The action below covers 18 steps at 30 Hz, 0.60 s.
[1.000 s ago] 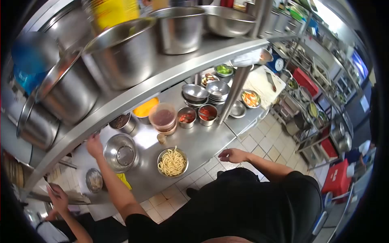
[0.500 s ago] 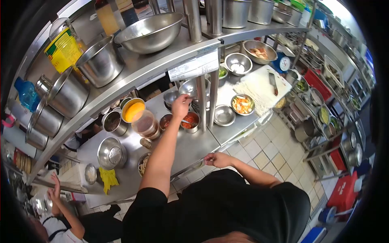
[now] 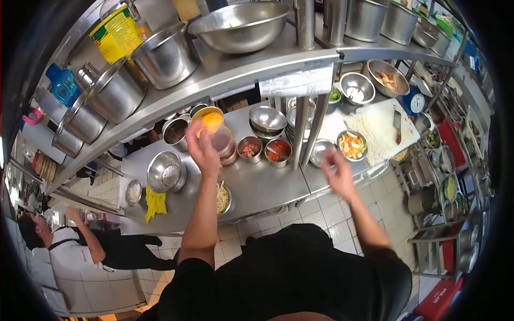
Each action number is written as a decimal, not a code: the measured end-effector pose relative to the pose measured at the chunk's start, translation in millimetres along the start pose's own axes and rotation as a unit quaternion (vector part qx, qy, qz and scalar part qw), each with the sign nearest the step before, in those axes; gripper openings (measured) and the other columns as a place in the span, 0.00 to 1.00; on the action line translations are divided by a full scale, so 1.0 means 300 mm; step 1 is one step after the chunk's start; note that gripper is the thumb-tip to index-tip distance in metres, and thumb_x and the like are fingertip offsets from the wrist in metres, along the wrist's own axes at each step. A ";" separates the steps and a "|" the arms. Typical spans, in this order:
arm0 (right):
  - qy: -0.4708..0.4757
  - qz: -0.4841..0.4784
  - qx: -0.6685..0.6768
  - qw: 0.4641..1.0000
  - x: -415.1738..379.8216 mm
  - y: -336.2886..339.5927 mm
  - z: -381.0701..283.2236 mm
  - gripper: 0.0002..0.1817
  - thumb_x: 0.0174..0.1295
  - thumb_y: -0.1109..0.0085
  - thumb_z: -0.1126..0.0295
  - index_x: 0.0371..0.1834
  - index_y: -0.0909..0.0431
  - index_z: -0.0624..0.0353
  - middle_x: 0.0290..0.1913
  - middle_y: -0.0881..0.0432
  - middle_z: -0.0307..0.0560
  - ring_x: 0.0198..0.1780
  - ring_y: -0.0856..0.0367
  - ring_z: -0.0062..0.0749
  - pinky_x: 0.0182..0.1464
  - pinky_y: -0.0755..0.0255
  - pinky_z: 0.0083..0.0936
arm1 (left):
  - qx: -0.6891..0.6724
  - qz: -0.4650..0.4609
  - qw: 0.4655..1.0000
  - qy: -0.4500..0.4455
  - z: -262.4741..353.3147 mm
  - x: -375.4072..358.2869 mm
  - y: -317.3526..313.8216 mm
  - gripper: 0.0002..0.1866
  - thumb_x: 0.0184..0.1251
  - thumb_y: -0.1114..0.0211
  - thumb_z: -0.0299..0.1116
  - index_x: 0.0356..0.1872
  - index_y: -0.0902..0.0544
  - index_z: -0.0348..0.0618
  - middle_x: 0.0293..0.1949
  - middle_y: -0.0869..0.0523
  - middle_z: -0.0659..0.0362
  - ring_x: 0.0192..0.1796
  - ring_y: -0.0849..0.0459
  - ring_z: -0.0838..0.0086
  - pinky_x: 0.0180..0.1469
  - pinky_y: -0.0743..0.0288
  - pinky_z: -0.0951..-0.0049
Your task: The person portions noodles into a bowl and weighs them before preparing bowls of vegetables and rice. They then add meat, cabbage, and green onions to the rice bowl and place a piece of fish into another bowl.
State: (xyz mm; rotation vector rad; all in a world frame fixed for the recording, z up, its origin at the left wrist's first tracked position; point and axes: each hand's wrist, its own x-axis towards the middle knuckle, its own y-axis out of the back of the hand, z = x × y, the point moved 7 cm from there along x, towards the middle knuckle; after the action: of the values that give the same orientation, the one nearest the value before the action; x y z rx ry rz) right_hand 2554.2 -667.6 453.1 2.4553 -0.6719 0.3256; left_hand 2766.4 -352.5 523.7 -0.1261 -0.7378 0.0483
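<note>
Got left hand (image 3: 205, 154) loosely splayed with noodle bowl (image 3: 229, 199) at its 5 o'clock, ditto blurry right hand (image 3: 340, 176) with sliced-veg bowl (image 3: 365, 150) at 1

Noodle bowl (image 3: 229, 201) left of vegetable bowl (image 3: 354, 159); knife (image 3: 398, 126) on board (image 3: 379, 114).

Commercial kitchen — steel shelf (image 3: 225, 80) | pots (image 3: 168, 60) | knife (image 3: 397, 125) | cutting board (image 3: 379, 122)

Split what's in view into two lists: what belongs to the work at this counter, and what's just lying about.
Probably in the work, being nearest the hands:
- noodle bowl, clear tub, by the left hand
- vegetable bowl, by the right hand

Seemingly just lying about:
- knife
- blue scale
- large shelf bowl
</note>
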 end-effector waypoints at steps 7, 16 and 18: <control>0.198 0.321 -0.059 0.924 0.346 0.125 -0.522 0.46 0.46 0.27 0.48 0.56 0.40 0.74 0.51 0.29 0.63 0.54 0.29 0.50 0.60 0.37 0.39 | -0.122 -0.048 0.989 0.061 0.232 0.162 -0.217 0.08 0.66 0.36 0.28 0.40 0.18 0.32 0.36 0.15 0.62 0.38 0.21 0.82 0.47 0.29 0.82; 0.150 0.329 0.093 0.927 0.416 0.093 -0.543 0.45 0.46 0.26 0.45 0.50 0.42 0.70 0.45 0.27 0.63 0.48 0.24 0.46 0.52 0.30 0.37 | -0.249 -0.078 0.956 0.134 0.253 0.131 -0.264 0.10 0.65 0.32 0.33 0.37 0.16 0.33 0.35 0.15 0.62 0.37 0.23 0.84 0.44 0.31 0.82; 0.145 0.290 0.163 0.932 0.421 0.106 -0.546 0.42 0.48 0.26 0.48 0.50 0.42 0.69 0.45 0.26 0.60 0.47 0.23 0.41 0.50 0.29 0.34 | -0.206 -0.075 0.967 0.133 0.258 0.127 -0.270 0.11 0.65 0.32 0.35 0.35 0.16 0.34 0.33 0.15 0.63 0.36 0.24 0.85 0.42 0.33 0.84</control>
State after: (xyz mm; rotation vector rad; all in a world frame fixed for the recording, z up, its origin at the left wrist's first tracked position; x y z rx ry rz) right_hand 2630.6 -644.5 646.4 2.3730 -1.2859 1.0831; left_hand 2742.3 -421.9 616.5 -0.4638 -0.4776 -0.2639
